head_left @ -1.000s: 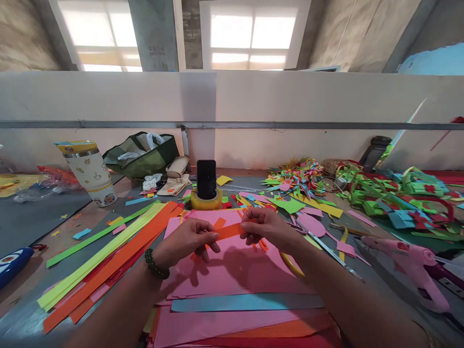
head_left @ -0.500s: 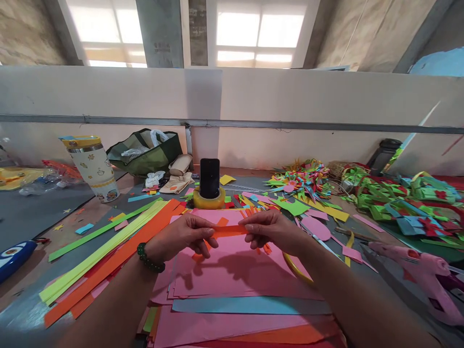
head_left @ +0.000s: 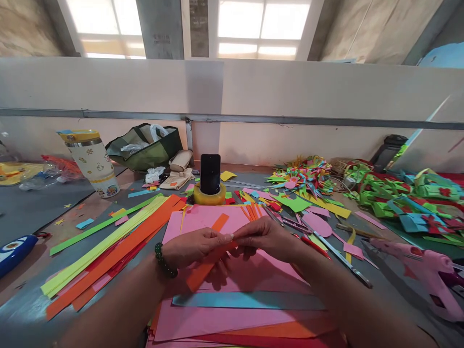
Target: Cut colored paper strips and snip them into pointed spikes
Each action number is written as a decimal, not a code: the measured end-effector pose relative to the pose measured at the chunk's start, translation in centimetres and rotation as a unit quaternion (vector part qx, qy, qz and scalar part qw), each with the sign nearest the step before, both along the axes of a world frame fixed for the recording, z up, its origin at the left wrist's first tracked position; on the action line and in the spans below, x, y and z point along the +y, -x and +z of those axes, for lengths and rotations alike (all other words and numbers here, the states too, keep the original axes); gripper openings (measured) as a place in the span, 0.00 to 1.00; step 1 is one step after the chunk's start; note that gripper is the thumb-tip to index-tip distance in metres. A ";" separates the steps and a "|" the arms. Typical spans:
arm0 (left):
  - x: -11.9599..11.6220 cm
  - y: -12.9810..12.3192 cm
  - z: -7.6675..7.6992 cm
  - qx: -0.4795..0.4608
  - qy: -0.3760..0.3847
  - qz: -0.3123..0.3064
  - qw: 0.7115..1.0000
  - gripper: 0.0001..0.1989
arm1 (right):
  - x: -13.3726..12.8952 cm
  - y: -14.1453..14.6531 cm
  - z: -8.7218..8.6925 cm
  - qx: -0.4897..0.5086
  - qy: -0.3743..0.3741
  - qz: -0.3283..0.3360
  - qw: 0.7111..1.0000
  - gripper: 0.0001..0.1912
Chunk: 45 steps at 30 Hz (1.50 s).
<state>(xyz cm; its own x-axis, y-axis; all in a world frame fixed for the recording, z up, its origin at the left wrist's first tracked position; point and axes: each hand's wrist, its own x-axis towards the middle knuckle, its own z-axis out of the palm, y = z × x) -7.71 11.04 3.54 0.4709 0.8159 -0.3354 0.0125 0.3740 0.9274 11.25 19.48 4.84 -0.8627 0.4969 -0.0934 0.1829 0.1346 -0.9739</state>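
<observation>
One grey table (head_left: 21, 309) carries everything. On it, in front of the person, lies one stack of pink sheets (head_left: 181, 324), its sheets too overlapped to count, with one blue strip (head_left: 250, 300) across it. One green bag (head_left: 152, 150) sits at the back left, one pink glue gun (head_left: 424, 270) at the right, one tumbler (head_left: 94, 166) at the left. One fan of paper strips (head_left: 108, 249) in yellow-green, orange, red and pink lies left of the stack, with one separate green strip (head_left: 103, 226) beside it.

Two hands work above the sheets. The left hand (head_left: 197, 244), one green bead bracelet (head_left: 164, 263) on its wrist, pinches one short orange strip (head_left: 228, 246) between thumb and fingers; the right hand (head_left: 263, 237) pinches it too, fingers bent, fingertips meeting the left's. One other orange strip (head_left: 196, 278) lies slanted on the sheets, partly under the left hand. One phone (head_left: 210, 174) stands in one yellow tape roll (head_left: 209, 195) beyond the stack.

Half a second earlier the hands were apart, with the short strip stretched between them; now they have come together and it is mostly covered. More of the slanted strip shows, and red scissors handles (head_left: 314, 245) have come into view beside the right forearm.
</observation>
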 end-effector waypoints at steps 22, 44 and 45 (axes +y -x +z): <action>0.2 0.6 -0.2 -0.040 -0.007 -0.037 0.998 0.17 | 0.7 -0.8 1.3 -0.013 0.078 -0.049 0.996 0.17; 0.2 1.1 -0.4 -0.048 0.001 0.016 0.999 0.15 | 1.0 -0.9 1.8 0.004 -0.010 -0.133 0.991 0.20; 0.3 1.2 -0.4 -0.047 -0.002 0.016 0.999 0.15 | 1.0 -1.0 1.8 0.006 -0.012 -0.132 0.991 0.19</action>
